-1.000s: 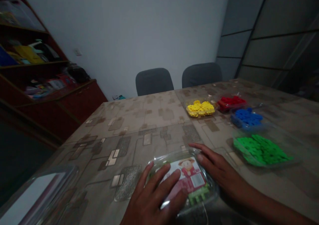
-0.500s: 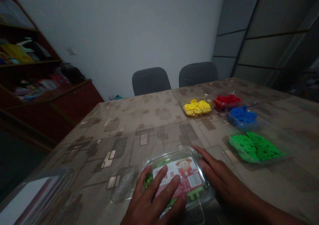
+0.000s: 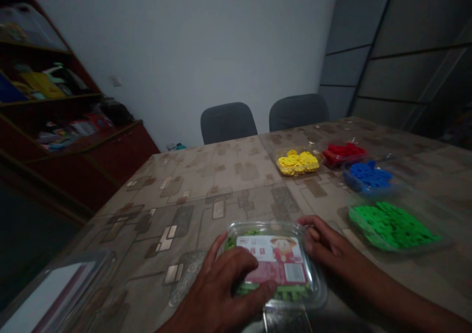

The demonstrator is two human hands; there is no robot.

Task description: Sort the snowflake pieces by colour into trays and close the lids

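In front of me a lidded clear plastic container [image 3: 295, 296] lies on the table, with green pieces inside. A white and pink label [image 3: 275, 259] with a cartoon figure in a hat covers much of its lid. My left hand [image 3: 221, 284] grips the container from the left; its thumb lies over the near part of the lid and some fingers reach along the left side. On the opposite side, my right hand [image 3: 326, 244] holds the right edge with bent fingers near the far corner. Part of those fingers is hidden behind the rim.
To the right stand clear tubs of yellow pieces [image 3: 298, 163], red pieces [image 3: 344, 152], blue pieces [image 3: 370, 175] and green pieces [image 3: 394, 225]. A clear plastic case or folder [image 3: 55, 293] with white paper lies at the left. Two grey chairs [image 3: 228, 122] stand beyond the patterned table [image 3: 236, 175].
My left hand's fingers have drawn back from the label toward the left side. The right hand's fingers have curled more at the edge. The view has shifted slightly.
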